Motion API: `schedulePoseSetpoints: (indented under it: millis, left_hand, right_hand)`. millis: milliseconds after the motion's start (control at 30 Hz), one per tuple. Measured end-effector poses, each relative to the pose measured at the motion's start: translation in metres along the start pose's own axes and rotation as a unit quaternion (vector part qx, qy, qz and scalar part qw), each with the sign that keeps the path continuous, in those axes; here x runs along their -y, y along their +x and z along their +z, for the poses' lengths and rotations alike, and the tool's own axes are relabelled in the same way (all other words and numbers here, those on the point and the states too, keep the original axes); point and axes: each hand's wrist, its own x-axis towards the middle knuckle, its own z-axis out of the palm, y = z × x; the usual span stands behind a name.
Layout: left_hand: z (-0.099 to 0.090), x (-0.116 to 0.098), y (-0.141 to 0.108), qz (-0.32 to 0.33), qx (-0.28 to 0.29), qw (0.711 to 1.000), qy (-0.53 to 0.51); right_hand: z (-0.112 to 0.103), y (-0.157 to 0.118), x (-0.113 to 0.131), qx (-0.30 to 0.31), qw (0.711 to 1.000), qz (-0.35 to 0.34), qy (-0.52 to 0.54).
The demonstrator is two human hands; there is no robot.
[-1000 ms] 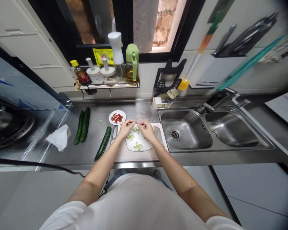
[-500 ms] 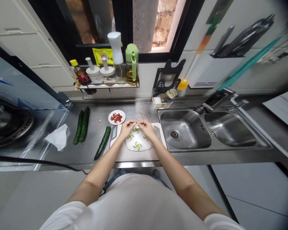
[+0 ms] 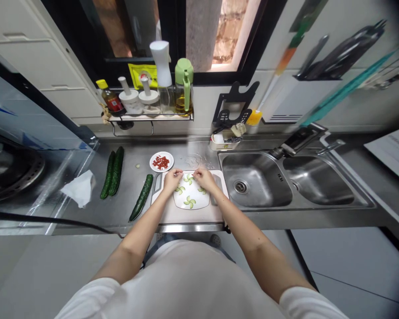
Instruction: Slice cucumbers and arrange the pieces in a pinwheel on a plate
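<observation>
A white plate [image 3: 191, 195] lies on the cutting board [image 3: 186, 217], with several pinwheels of thin green cucumber slices [image 3: 189, 202] on it. Over the plate's far left edge is my left hand [image 3: 172, 180], fingertips pinched; what they hold, if anything, is too small to make out. My right hand [image 3: 204, 179] is closed at the far right side, with a tiny reddish piece at its fingertips, close to the far pinwheel [image 3: 188, 179]. Beyond the board, a small white dish [image 3: 161, 169] holds chopped red bits [image 3: 161, 162].
One cucumber [image 3: 141, 198] lies left of the board, and two more cucumbers [image 3: 116, 170] lie farther left by a crumpled white cloth or paper [image 3: 80, 188]. A double sink [image 3: 262, 204] adjoins on the right. Above the counter hangs a condiment rack [image 3: 153, 117].
My hands have parted from their meeting point over the far pinwheel, the left moving left and the right slightly right. The pinwheel between them shows more fully.
</observation>
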Motion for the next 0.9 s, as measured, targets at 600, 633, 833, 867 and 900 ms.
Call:
schedulePoseSetpoints:
  millis: [600, 633, 833, 867, 900]
  left_hand:
    - [0.03, -0.001, 0.002, -0.05, 0.058, 0.969, 0.234]
    - [0.031, -0.001, 0.002, -0.049, 0.061, 0.968, 0.238]
    - [0.035, -0.003, 0.002, -0.04, 0.066, 0.965, 0.252]
    - [0.036, -0.003, 0.002, -0.039, 0.068, 0.964, 0.253]
    - [0.037, -0.003, 0.002, -0.039, 0.07, 0.964, 0.253]
  right_hand:
    - [0.023, 0.006, 0.004, 0.114, 0.964, -0.01, -0.238]
    - [0.023, 0.006, 0.004, 0.117, 0.963, -0.011, -0.242]
    - [0.024, 0.006, 0.003, 0.126, 0.956, -0.012, -0.266]
    - [0.025, 0.006, 0.003, 0.126, 0.955, -0.012, -0.269]
    - [0.025, 0.007, 0.003, 0.127, 0.954, -0.013, -0.272]
